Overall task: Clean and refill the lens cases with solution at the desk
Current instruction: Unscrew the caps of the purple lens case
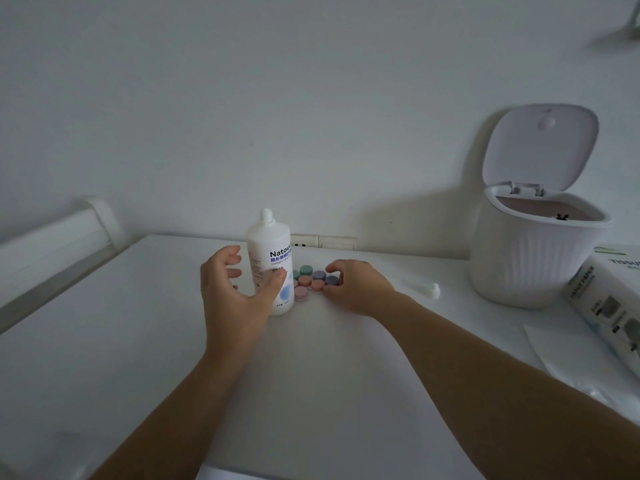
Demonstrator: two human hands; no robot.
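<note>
The task looked barely begun: the lens cases sat capped in a cluster mid-bench, right hand pinching the far-right purple one, while the left hand, fingers spread, closed around the upright solution bottle just left of them.
</note>
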